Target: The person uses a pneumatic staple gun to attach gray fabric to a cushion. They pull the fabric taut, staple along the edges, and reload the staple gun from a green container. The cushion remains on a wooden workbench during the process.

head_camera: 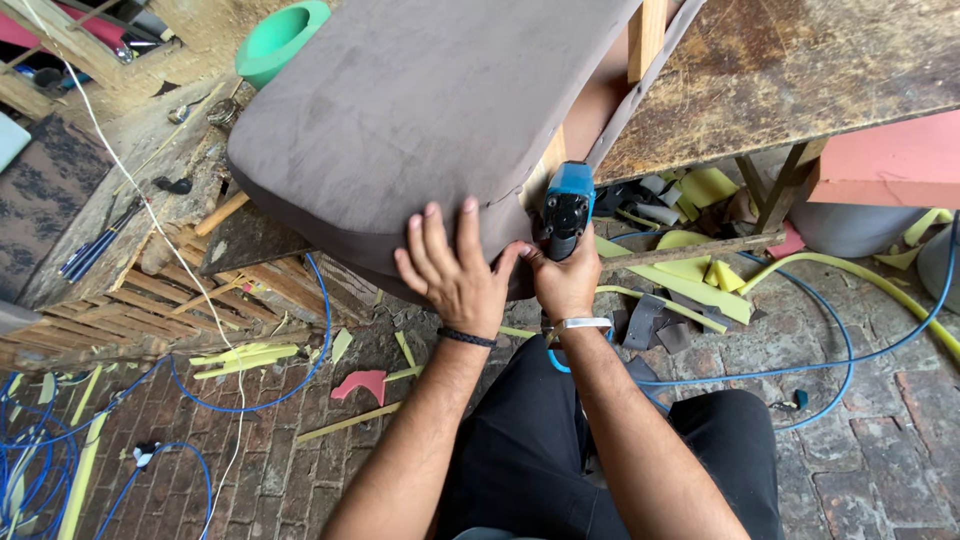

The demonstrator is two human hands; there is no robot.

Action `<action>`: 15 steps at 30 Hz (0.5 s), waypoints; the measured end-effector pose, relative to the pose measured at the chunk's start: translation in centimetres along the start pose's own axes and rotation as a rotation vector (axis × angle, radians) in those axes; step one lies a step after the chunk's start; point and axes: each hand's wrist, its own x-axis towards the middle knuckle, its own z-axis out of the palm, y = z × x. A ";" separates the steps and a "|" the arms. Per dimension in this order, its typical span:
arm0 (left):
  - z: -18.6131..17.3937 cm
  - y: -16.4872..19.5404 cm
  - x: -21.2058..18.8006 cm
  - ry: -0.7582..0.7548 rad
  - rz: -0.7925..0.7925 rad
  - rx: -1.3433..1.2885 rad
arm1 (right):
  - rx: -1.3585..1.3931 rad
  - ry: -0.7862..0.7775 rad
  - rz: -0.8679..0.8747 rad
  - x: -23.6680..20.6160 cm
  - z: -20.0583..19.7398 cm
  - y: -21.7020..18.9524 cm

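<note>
A padded cushion covered in brown-grey fabric (400,110) lies on a wooden frame at the edge of a worn workbench. My left hand (452,272) presses flat on the cushion's near edge, fingers spread, pulling the fabric down. My right hand (566,278) grips a blue and black pneumatic staple gun (567,208), its nose held against the cushion's edge beside my left hand. A wooden post of the frame (645,35) shows behind the fabric.
The stained wooden workbench (800,70) runs to the right. Blue air hoses (830,330) and yellow foam scraps (690,285) litter the brick floor. A green bowl-shaped object (280,38) sits at the top. Wooden slats (150,310) lie left. A pink block (885,160) is at right.
</note>
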 end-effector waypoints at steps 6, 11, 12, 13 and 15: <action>2.3 0.1 -1.6 0.055 -0.081 0.034 | 0.113 -0.107 -0.046 -0.9 -1.4 0.8; 3.1 0.4 -1.9 0.074 -0.068 0.072 | 0.013 -0.222 0.194 -4.1 -7.0 1.5; 3.2 0.5 -1.9 0.078 -0.067 0.079 | 0.096 -0.235 0.158 -4.8 -8.1 1.5; 3.2 0.6 -1.9 0.082 -0.064 0.087 | 0.179 -0.248 0.122 -5.2 -8.9 1.5; 3.4 0.7 -1.9 0.109 -0.050 0.089 | 0.286 -0.326 0.193 -5.5 -9.7 1.4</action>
